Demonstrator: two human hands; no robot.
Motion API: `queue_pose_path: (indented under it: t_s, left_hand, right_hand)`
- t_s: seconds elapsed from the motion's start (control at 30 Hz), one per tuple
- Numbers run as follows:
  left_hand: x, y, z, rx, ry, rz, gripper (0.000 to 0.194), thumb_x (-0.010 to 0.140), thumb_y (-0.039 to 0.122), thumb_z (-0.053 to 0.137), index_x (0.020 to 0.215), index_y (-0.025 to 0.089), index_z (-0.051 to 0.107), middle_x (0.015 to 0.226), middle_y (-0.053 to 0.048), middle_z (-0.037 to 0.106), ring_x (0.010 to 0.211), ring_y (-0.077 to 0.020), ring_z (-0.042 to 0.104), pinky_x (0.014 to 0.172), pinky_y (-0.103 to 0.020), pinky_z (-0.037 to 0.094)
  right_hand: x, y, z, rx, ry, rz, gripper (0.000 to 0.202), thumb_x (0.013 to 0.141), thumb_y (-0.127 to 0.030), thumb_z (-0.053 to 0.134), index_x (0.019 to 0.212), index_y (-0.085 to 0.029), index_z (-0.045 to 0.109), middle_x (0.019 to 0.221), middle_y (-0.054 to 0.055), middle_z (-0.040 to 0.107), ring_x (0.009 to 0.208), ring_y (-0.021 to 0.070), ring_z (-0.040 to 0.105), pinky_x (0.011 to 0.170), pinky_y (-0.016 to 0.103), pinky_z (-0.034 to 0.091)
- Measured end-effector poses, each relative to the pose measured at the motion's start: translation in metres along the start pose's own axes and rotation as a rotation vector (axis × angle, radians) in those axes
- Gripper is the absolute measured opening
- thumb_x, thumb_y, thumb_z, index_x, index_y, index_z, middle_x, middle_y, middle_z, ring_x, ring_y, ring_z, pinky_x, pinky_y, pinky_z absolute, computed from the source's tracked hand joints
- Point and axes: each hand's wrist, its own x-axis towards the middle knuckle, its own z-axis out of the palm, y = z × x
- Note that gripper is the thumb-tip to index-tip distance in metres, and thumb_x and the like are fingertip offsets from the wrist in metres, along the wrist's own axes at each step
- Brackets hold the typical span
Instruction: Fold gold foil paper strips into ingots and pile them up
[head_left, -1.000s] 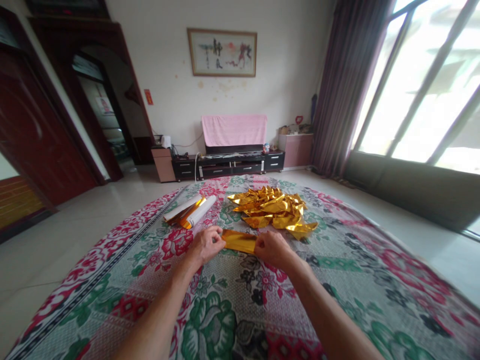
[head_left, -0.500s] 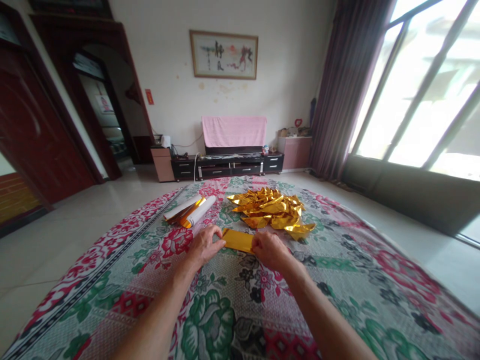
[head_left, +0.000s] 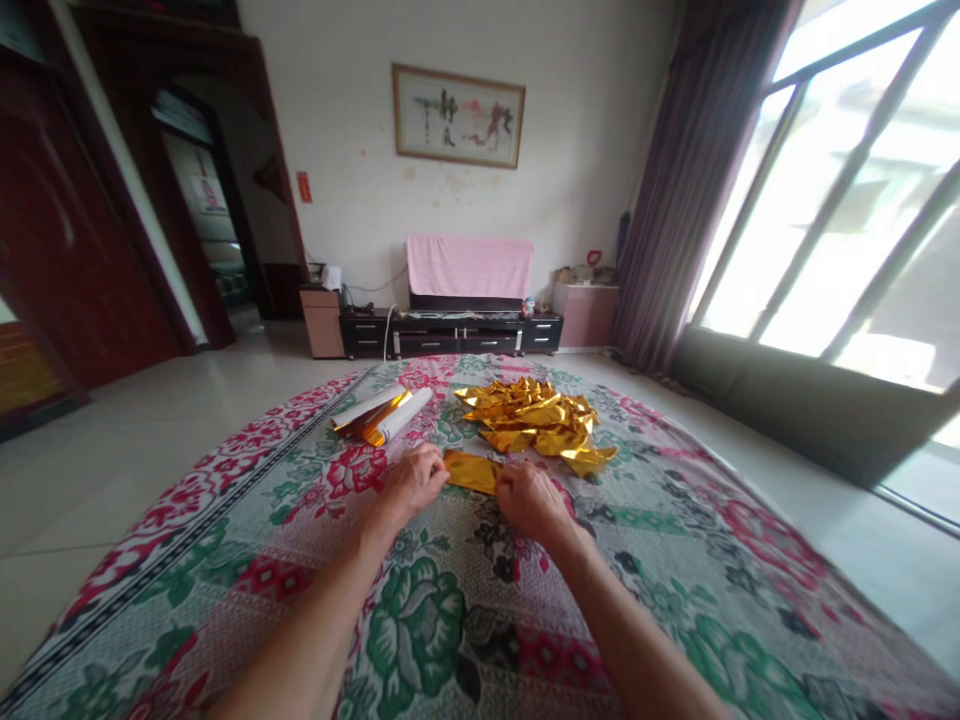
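Note:
A flat strip of gold foil paper (head_left: 472, 471) stretches between my two hands, just above or on the patterned cloth; which of these I cannot tell. My left hand (head_left: 414, 482) pinches its left end, fingers closed. At the right end my right hand (head_left: 531, 496) grips it, with the fingertips partly hidden behind the knuckles. Beyond the right hand lies a pile of folded gold foil pieces (head_left: 544, 412), pointed at their ends. Past the left hand rest curled sheets (head_left: 401, 415), white outside and gold inside.
The round table's floral cloth (head_left: 416, 630) spreads under everything. Across the room stand a low black cabinet (head_left: 487, 342) and a screen draped with a pink towel (head_left: 470, 266). A purple curtain (head_left: 667, 190) hangs beside the window at right.
Both hands still hold the gold strip at its ends. The left fingers have curled in closer on it, and its surface looks slightly creased now. The view has tilted a little.

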Motion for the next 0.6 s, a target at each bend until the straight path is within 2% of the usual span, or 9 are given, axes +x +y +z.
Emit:
queue_pose_path:
  t_s: [0.1, 0.17, 0.23, 0.4, 0.6]
  left_hand:
    - [-0.001, 0.005, 0.001, 0.056, 0.034, -0.002, 0.013, 0.071, 0.013, 0.050, 0.063, 0.018, 0.058, 0.083, -0.004, 0.061, 0.086, -0.0159, 0.056, 0.082, -0.029, 0.043]
    - [-0.001, 0.009, 0.001, 0.098, 0.060, -0.023, 0.014, 0.072, 0.012, 0.048, 0.062, 0.018, 0.057, 0.081, -0.004, 0.061, 0.084, -0.0162, 0.056, 0.080, -0.029, 0.043]
    - [-0.003, 0.014, 0.001, 0.122, 0.073, -0.036, 0.014, 0.072, 0.014, 0.048, 0.061, 0.017, 0.055, 0.078, -0.005, 0.060, 0.082, -0.0165, 0.056, 0.077, -0.028, 0.043]
    - [-0.006, 0.029, -0.002, 0.156, 0.093, -0.091, 0.016, 0.071, 0.032, 0.058, 0.065, 0.018, 0.055, 0.070, -0.004, 0.057, 0.075, -0.0183, 0.055, 0.073, -0.030, 0.043]
    - [-0.009, 0.040, -0.005, 0.226, 0.095, -0.107, 0.030, 0.069, 0.047, 0.059, 0.071, 0.017, 0.055, 0.076, -0.008, 0.057, 0.079, -0.0237, 0.056, 0.070, -0.032, 0.043]
  right_hand:
    - [-0.002, -0.006, 0.003, -0.012, 0.023, 0.062, 0.028, 0.082, -0.024, 0.039, 0.078, -0.018, 0.067, 0.083, 0.007, 0.066, 0.081, 0.0154, 0.060, 0.067, 0.022, 0.036]
    - [-0.003, -0.008, 0.008, -0.009, 0.059, 0.098, 0.032, 0.085, -0.034, 0.038, 0.078, -0.019, 0.066, 0.084, 0.007, 0.065, 0.080, 0.0155, 0.059, 0.065, 0.022, 0.037]
    - [-0.005, -0.009, 0.012, -0.008, 0.074, 0.130, 0.030, 0.084, -0.039, 0.041, 0.080, -0.021, 0.065, 0.087, 0.005, 0.064, 0.081, 0.0150, 0.059, 0.066, 0.022, 0.036]
    - [-0.009, -0.011, 0.017, -0.032, 0.105, 0.134, 0.025, 0.082, -0.037, 0.043, 0.083, -0.021, 0.062, 0.089, 0.004, 0.061, 0.077, 0.0135, 0.057, 0.063, 0.022, 0.035]
    - [-0.011, -0.012, 0.018, -0.037, 0.147, 0.112, 0.025, 0.082, -0.041, 0.045, 0.081, -0.022, 0.060, 0.086, 0.003, 0.059, 0.076, 0.0143, 0.056, 0.061, 0.023, 0.034]
